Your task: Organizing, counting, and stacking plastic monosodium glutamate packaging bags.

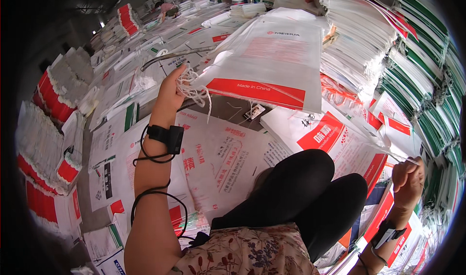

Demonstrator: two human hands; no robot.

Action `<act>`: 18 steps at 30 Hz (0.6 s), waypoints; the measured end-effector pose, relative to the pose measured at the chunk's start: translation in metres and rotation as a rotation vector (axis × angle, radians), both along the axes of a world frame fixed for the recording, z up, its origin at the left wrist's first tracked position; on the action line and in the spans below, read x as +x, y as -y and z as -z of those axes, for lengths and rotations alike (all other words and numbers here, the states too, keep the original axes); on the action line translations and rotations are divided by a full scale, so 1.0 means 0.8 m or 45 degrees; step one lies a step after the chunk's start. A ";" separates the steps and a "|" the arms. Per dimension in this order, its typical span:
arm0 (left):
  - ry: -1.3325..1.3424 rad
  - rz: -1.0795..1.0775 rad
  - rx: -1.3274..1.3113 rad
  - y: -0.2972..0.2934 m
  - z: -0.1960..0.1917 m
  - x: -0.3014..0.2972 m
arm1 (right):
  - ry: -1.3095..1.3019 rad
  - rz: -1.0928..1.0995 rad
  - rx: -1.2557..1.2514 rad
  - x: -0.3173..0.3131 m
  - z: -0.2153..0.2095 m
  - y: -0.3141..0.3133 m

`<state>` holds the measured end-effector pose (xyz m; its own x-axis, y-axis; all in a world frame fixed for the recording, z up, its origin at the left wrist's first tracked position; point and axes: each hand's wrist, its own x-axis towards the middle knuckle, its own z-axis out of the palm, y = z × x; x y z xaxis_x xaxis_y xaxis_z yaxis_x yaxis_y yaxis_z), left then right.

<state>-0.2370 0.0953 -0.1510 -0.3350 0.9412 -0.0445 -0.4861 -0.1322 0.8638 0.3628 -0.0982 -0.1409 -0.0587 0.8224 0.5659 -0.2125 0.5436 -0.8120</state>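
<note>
My left hand [171, 89] is raised at centre left and closed on a loose tangle of white string [195, 87], whose loops and one end hang below the fingers. Beside it lies the edge of a white woven sack [274, 64] with a red band along its near side. Off to the right, my right hand [407, 182] is closed in a pinch on a taut white thread [376, 141], which runs up and left toward the sack's near right corner. Where the thread ends is hard to make out.
A bent metal rod [177, 55] reaches toward the sack from the left. Flattened printed sacks [233, 158] spread around my legs. Tall sack stacks stand at the right [361, 40] and left [46, 144]. A phone [254, 112] lies below the sack. Another person [168, 9] is far back.
</note>
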 end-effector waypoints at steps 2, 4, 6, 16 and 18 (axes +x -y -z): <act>0.073 0.013 0.019 0.000 0.020 -0.030 | -0.086 0.085 -0.009 -0.003 -0.006 0.002; 0.073 -0.004 0.018 0.001 0.037 -0.053 | -0.103 0.124 0.011 0.003 0.001 -0.007; 0.083 -0.010 0.020 -0.002 0.050 -0.068 | -0.110 0.134 0.018 0.004 0.000 -0.012; -0.121 -0.204 -0.128 0.023 0.084 -0.118 | -0.354 0.080 -0.029 0.046 0.011 -0.045; -0.212 -0.161 -0.111 0.028 0.093 -0.126 | -0.472 0.153 -0.028 0.058 0.011 -0.050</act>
